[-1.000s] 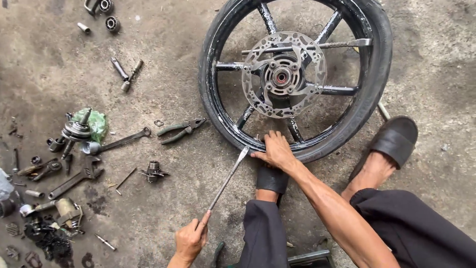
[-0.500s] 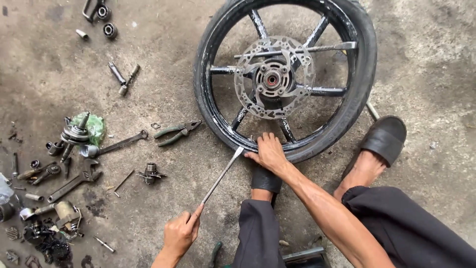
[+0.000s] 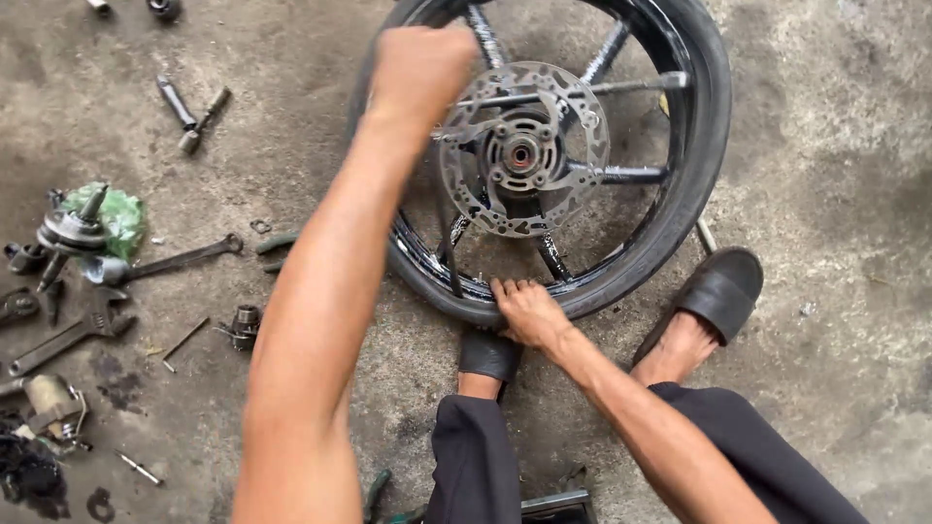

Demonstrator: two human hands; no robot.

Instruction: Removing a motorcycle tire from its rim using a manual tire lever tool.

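A black motorcycle wheel [image 3: 680, 194] with its tyre on lies flat on the concrete, and a perforated brake disc [image 3: 573, 116] sits at its hub. My left hand [image 3: 419, 70] is raised over the wheel in a fist, closed on the top of a metal tyre lever [image 3: 449, 254]. The lever runs down to the tyre's near edge. My right hand [image 3: 524, 311] presses on the tyre's near edge just right of the lever tip, fingers spread on the rubber. My feet in black slippers [image 3: 718, 289] stand against the tyre.
Tools and parts lie scattered on the left: a long spanner [image 3: 184, 258], an adjustable wrench [image 3: 73, 332], a crankshaft part on a green rag [image 3: 121, 218], a small bearing piece [image 3: 243, 323] and two short rods [image 3: 189, 112]. A rod [image 3: 706, 236] pokes out from under the tyre.
My left hand has swung the lever from low near the ground up and over the wheel. The right hand stays on the tyre edge. The view has moved closer.
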